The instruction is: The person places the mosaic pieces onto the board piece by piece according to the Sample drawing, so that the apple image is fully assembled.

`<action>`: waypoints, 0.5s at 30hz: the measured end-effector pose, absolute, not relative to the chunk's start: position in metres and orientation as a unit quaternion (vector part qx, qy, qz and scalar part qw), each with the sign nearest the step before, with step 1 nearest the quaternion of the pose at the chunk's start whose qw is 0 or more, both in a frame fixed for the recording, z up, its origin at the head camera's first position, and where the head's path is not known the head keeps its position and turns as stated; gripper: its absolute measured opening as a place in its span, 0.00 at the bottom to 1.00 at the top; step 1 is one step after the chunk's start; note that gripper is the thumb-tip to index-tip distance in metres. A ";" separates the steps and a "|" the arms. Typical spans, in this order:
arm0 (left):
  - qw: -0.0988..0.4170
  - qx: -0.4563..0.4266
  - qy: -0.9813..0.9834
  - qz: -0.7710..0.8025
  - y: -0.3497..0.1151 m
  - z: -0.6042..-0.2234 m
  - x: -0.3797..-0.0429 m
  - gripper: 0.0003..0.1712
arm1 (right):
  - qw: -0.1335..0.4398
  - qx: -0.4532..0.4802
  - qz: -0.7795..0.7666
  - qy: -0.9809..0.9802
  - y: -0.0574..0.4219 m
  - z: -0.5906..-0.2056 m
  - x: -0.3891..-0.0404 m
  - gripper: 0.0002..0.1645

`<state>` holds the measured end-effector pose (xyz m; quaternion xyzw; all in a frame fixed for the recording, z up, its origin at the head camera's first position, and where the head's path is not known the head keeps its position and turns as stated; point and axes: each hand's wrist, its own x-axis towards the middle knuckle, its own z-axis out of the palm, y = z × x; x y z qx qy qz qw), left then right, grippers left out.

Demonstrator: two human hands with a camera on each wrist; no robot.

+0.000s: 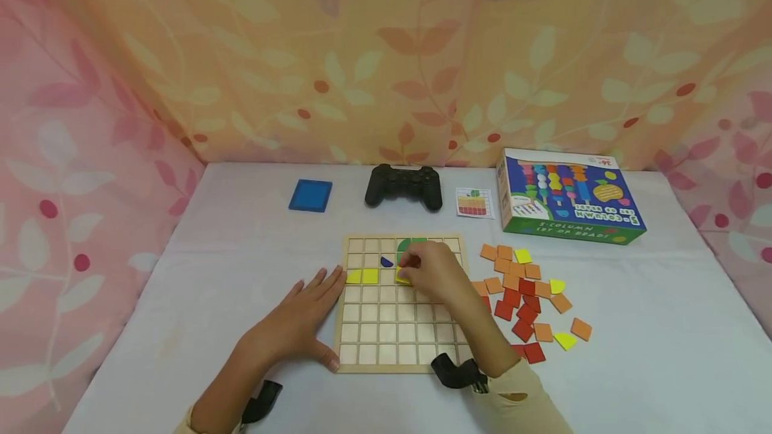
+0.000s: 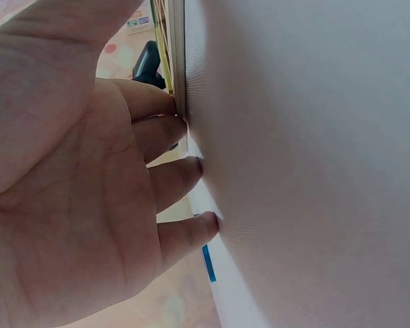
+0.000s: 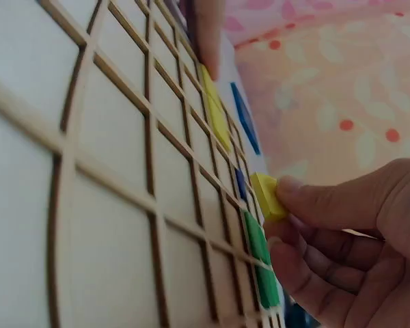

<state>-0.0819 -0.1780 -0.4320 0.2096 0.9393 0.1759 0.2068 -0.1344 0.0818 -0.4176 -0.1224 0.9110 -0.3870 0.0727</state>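
Observation:
A wooden grid board [image 1: 392, 368] lies on the white table. My left hand [image 1: 295, 320] is spread flat along its left side, fingertips down at the edge and thumb near the bottom left corner. In the right wrist view, my right hand [image 3: 359, 236] pinches a yellow square tile [image 3: 266, 197] between thumb and fingers, held close over the board. Two yellow tiles [image 1: 370, 276] sit side by side in cells at the left of the third row. A dark blue half-round piece [image 1: 387, 262] lies above and right of them. Green pieces [image 3: 257, 246] fill upper cells, partly hidden by my right hand.
Loose orange tiles [image 1: 517, 269], red tiles [image 1: 511, 298] and yellow pieces [image 1: 565, 341] are scattered right of the board. Behind stand a blue square case [image 1: 310, 195], a black game controller [image 1: 403, 186], a pattern card [image 1: 474, 203] and a colourful box [image 1: 573, 196].

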 end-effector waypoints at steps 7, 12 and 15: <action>0.216 0.206 0.938 0.176 -0.176 -0.430 -0.081 0.83 | 0.032 -0.129 -0.324 0.937 0.053 -0.427 -0.132 0.06; 0.212 0.209 0.939 0.175 -0.177 -0.431 -0.083 0.83 | 0.009 -0.158 -0.290 0.944 0.045 -0.429 -0.130 0.14; 0.210 0.208 0.940 0.173 -0.178 -0.431 -0.083 0.83 | 0.001 -0.173 -0.270 0.947 0.045 -0.428 -0.126 0.13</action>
